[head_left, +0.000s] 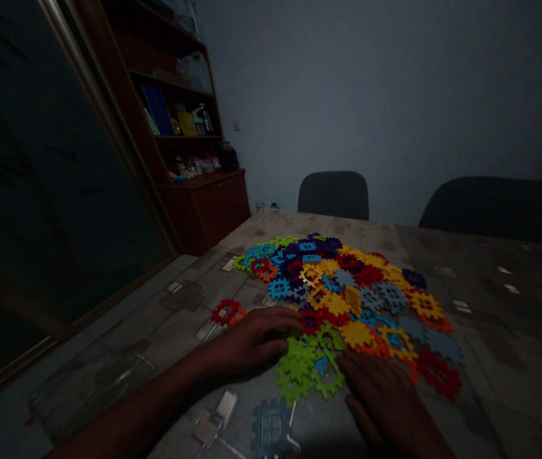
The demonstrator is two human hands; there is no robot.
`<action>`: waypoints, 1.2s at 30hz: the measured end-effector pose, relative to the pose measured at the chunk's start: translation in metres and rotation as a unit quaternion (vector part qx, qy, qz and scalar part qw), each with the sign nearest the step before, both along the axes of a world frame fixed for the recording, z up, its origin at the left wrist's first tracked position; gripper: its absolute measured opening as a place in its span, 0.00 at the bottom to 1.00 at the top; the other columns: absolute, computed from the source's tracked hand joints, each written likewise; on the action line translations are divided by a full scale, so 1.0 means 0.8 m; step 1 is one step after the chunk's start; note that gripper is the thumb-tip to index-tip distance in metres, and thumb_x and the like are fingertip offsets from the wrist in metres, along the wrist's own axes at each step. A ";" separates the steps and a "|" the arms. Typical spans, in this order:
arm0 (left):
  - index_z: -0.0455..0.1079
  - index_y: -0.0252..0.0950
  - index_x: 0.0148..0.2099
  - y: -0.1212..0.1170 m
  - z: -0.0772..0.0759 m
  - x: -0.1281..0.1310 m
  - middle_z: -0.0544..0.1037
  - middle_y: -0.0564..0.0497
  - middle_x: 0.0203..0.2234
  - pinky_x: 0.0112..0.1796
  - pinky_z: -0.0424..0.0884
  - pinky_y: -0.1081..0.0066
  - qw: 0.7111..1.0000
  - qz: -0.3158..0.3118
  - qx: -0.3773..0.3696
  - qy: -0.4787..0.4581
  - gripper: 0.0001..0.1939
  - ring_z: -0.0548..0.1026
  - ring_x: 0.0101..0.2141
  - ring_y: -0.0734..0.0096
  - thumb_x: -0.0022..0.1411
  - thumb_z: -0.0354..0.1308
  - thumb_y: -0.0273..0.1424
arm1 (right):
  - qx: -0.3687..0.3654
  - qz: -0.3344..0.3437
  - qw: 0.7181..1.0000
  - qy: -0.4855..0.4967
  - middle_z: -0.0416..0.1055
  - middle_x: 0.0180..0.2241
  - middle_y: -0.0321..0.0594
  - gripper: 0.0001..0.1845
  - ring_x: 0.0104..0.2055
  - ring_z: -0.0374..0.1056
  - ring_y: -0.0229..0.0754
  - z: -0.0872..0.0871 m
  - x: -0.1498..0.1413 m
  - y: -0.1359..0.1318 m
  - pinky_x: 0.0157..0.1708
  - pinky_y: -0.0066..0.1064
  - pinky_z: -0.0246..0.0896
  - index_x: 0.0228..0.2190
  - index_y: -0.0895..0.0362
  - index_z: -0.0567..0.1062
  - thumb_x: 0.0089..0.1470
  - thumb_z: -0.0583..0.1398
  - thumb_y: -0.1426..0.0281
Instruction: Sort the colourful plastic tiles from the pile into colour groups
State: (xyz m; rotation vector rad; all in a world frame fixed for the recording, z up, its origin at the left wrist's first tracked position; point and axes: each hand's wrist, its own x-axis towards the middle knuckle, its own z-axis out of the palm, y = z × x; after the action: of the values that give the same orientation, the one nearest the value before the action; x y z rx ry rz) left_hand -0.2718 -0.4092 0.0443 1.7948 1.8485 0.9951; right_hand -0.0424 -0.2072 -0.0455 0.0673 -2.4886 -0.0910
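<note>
A wide heap of plastic gear-edged building pieces lies in front of me, with yellow pieces (335, 303), dark blue, light blue, red, orange and grey ones overlapping. My left hand (252, 336) rests at the near left of the heap, fingers stretched out and slightly bent beside several green pieces (294, 373). On their other side is my right hand (383, 389), palm down with fingers extended, its fingertips close to the green and yellow pieces. Neither hand visibly grips anything. A red piece (223, 311) lies just beyond my left wrist. Nearest me, a grey-blue window piece (270, 426) lies apart.
The pieces lie on a table with a patterned cover (175, 322). Two dark chairs stand at its far side, one at the middle (333, 194) and one at the right (495, 207). A wooden shelf unit (204, 191) stands at the back left. The room is dim.
</note>
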 end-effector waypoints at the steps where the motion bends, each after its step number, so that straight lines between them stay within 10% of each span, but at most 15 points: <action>1: 0.72 0.41 0.58 0.000 -0.002 -0.003 0.74 0.45 0.58 0.59 0.65 0.59 1.000 0.017 0.016 -0.004 0.16 0.71 0.58 0.59 0.71 0.53 0.31 | -0.006 0.002 1.000 0.007 0.78 0.50 0.43 0.23 0.48 0.74 0.44 0.002 0.001 0.002 0.47 0.39 0.65 0.56 0.55 0.71 0.59 0.52 0.73; 5: 0.73 0.39 0.55 0.000 -0.003 -0.006 0.78 0.45 0.52 0.56 0.68 0.57 0.996 0.083 0.031 0.024 0.14 0.74 0.53 0.59 0.71 0.52 0.31 | -0.024 0.008 0.999 0.023 0.75 0.55 0.45 0.26 0.54 0.71 0.45 0.000 0.000 0.000 0.50 0.38 0.65 0.60 0.55 0.67 0.61 0.53 0.72; 11: 0.66 0.43 0.62 -0.003 0.006 0.021 0.74 0.45 0.55 0.57 0.64 0.53 0.994 -0.013 -0.014 0.107 0.23 0.71 0.55 0.54 0.69 0.61 0.40 | -0.020 0.020 1.000 0.001 0.76 0.52 0.46 0.27 0.50 0.73 0.46 -0.006 -0.007 -0.012 0.48 0.40 0.66 0.59 0.56 0.68 0.59 0.52 0.73; 26: 0.69 0.39 0.51 -0.004 0.001 0.017 0.74 0.46 0.50 0.51 0.68 0.59 0.989 0.003 -0.041 0.140 0.10 0.71 0.50 0.58 0.67 0.60 0.30 | -0.035 -0.086 0.982 -0.162 0.74 0.55 0.48 0.26 0.49 0.74 0.47 0.082 -0.059 -0.029 0.44 0.37 0.69 0.57 0.55 0.72 0.57 0.56 0.78; 36: 0.70 0.36 0.49 0.001 0.000 0.020 0.77 0.44 0.42 0.45 0.72 0.65 0.982 0.003 -0.013 0.191 0.09 0.76 0.42 0.62 0.72 0.50 0.29 | 0.005 -0.086 0.981 -0.172 0.78 0.45 0.47 0.32 0.44 0.72 0.46 0.066 -0.066 -0.016 0.44 0.37 0.62 0.60 0.58 0.68 0.54 0.55 0.84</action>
State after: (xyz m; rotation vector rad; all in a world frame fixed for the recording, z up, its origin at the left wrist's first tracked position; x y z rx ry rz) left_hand -0.2556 -0.4086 0.0446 2.0791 2.0717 0.6557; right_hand -0.0954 -0.2197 0.0076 -0.1389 -2.8368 -0.1777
